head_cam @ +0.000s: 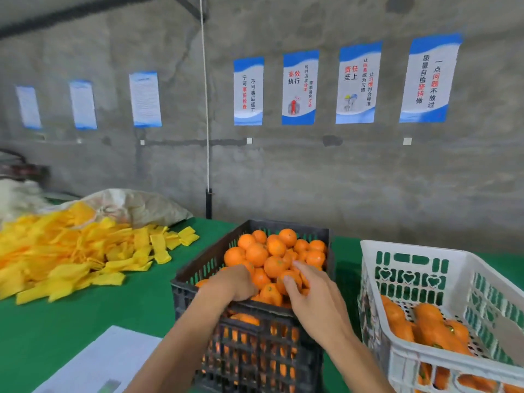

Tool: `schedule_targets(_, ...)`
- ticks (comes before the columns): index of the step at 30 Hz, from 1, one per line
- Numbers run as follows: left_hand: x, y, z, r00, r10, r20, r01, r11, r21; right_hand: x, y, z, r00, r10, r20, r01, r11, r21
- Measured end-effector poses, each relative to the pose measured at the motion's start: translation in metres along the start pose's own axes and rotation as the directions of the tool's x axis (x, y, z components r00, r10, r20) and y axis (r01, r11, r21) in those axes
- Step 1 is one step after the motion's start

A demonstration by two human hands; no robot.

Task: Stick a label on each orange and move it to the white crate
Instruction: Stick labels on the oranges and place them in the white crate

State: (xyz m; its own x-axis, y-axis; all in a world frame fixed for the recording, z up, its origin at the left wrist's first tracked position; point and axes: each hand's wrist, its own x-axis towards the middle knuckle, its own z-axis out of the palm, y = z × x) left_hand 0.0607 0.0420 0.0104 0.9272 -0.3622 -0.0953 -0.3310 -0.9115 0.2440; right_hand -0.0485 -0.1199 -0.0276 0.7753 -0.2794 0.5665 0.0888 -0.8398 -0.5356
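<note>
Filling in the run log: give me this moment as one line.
stage: picking | left hand: in black crate, grip hidden | right hand: fingers curled on orange | white crate: partly filled

Wall posters (pixel 301 87): "高效执行", "责任至上", "不可事后返工".

Dim, even light without hard shadows; soft overall, motion blur at the lower corners, wide-angle bending at the edges.

Two bare arms show, with no sleeves, gloves, rings or watch on the left hand (pixel 231 282) or right hand (pixel 314 296).
</note>
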Motion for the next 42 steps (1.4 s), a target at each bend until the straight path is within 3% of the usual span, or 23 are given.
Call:
schedule_targets(3, 0.016, -0.026, -0.016, 0.987, -0.106, 0.121, 0.098, 0.992, 0.076, 0.004, -0.002, 0.009, 0.998, 0.036, 0.057, -0.033, 0.998, -0.055)
schedule_targets(6, 0.032, -0.028, -0.014, 0.96, -0.126, 0.248, 0.072, 0.974, 0.216, 0.005, 0.0, 0.01, 0.997, 0.056, 0.053, -0.053, 0.997, -0.056)
schedule_targets(10, 0.047, -0.027, -0.007, 0.962, -0.1, 0.254, 0.031, 0.965, 0.261, 0.004, 0.001, 0.01, 0.998, 0.055, 0.04, -0.054, 0.998, -0.028)
schedule_targets(12, 0.041, -0.028, -0.008, 0.989, -0.03, 0.148, 0.005, 0.986, 0.167, 0.003, 0.001, 0.009, 0.998, 0.054, 0.045, -0.054, 0.999, -0.001)
schedule_targets(14, 0.028, -0.025, -0.013, 0.991, 0.09, -0.104, -0.091, 0.996, -0.002, 0.003, 0.001, 0.006, 0.999, 0.041, 0.035, -0.043, 0.997, 0.065)
schedule_targets(16, 0.007, -0.014, -0.014, 0.916, 0.226, -0.332, -0.317, 0.915, -0.249, 0.001, -0.001, 0.001, 1.0, 0.007, 0.018, -0.01, 0.984, 0.176)
schedule_targets(18, -0.021, 0.005, -0.004, 0.807, 0.338, -0.484, -0.542, 0.751, -0.378, -0.006, -0.002, -0.008, 1.0, -0.029, -0.009, 0.031, 0.959, 0.28)
schedule_targets(22, -0.067, 0.046, 0.041, 0.654, 0.358, -0.667, -0.723, 0.555, -0.411, -0.044, 0.012, -0.036, 0.987, -0.031, -0.157, 0.091, 0.917, 0.389)
schedule_targets(26, -0.092, 0.08, 0.102, 0.526, 0.372, -0.765, -0.796, 0.533, -0.289, -0.101, 0.045, -0.051, 0.979, 0.032, -0.203, 0.055, 0.911, 0.409)
schedule_targets(28, -0.098, 0.09, 0.134, 0.578, 0.39, -0.717, -0.785, 0.506, -0.358, -0.129, 0.065, -0.052, 0.978, 0.096, -0.184, -0.016, 0.918, 0.396)
schedule_targets(31, -0.099, 0.096, 0.188, 0.738, 0.419, -0.529, -0.674, 0.493, -0.55, -0.166, 0.103, -0.047, 0.973, 0.221, -0.072, -0.183, 0.92, 0.347)
schedule_targets(33, -0.097, 0.096, 0.221, 0.809, 0.431, -0.399, -0.584, 0.513, -0.63, -0.187, 0.124, -0.042, 0.961, 0.276, 0.026, -0.271, 0.913, 0.304)
schedule_targets(38, -0.098, 0.087, 0.288, 0.907, 0.386, -0.169, -0.373, 0.55, -0.747, -0.234, 0.152, -0.039, 0.925, 0.296, 0.237, -0.327, 0.939, 0.105)
schedule_targets(42, -0.095, 0.079, 0.313, 0.94, 0.317, -0.123, -0.281, 0.523, -0.805, -0.271, 0.163, -0.041, 0.861, 0.249, 0.444, -0.29, 0.957, 0.027)
